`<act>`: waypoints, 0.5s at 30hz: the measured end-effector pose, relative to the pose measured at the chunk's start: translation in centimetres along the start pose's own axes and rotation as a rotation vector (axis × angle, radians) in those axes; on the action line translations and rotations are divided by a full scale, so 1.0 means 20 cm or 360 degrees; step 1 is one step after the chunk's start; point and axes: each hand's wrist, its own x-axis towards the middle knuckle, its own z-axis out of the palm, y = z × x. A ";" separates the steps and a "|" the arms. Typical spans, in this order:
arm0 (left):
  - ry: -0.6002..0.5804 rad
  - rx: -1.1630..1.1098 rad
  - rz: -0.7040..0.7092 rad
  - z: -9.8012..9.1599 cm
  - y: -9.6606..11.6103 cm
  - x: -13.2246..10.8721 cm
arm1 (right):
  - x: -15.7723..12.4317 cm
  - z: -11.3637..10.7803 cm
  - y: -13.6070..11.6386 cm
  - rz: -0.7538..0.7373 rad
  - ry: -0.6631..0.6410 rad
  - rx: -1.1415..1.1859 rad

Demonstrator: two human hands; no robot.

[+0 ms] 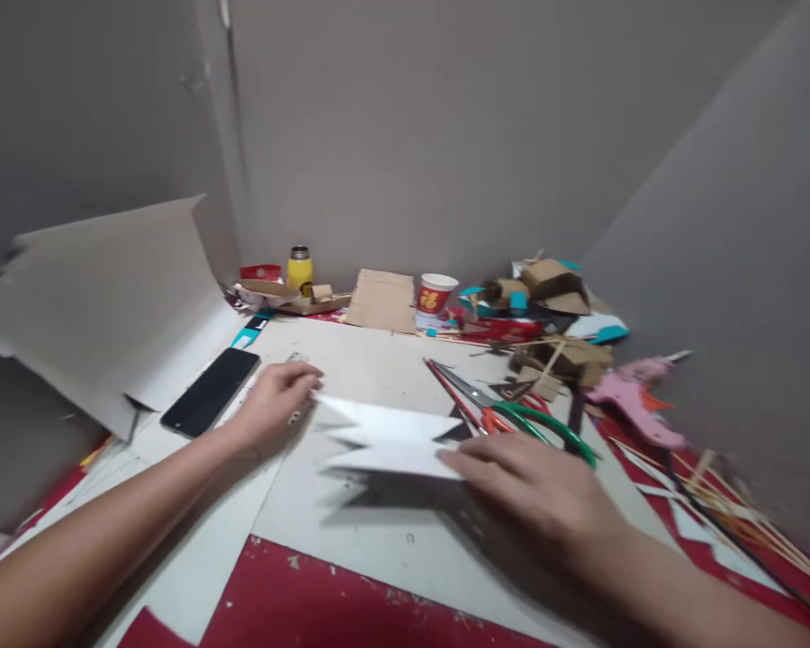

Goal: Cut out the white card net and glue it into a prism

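Note:
A white paper piece [391, 436] with pointed zigzag cuts at both ends is held just above the pale board [351, 351], casting a shadow below. My left hand [280, 396] is closed, with thumb and fingertips pinching the upper left point of the paper. At the opposite end, my right hand [540, 490] grips the paper between thumb and fingers. Just beyond the right hand lie green-handled scissors [540, 418] and a red-handled pair [496, 420], blades toward the back left. A black phone [211, 391] rests beside my left forearm.
A bent pale sheet [121, 297] stands at the left. Along the back are a yellow bottle [301, 270], a cardboard piece [382, 301] and a red-white paper cup [436, 295]. Cardboard scraps [557, 286], a pink glue gun [634, 396] and thin sticks [749, 513] crowd the right.

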 end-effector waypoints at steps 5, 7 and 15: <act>0.0224 0.0072 0.0026 -0.09 0.07 -0.15 | 0.02 0.04 -0.10 -0.0094 -0.0484 0.0169; 0.0142 0.0304 0.0310 -0.04 0.13 -0.24 | 0.02 0.04 -0.11 -0.0074 -0.0575 0.0226; -0.0526 0.1049 0.1282 0.21 0.10 -0.42 | 0.01 0.04 -0.09 -0.0065 -0.0733 0.0330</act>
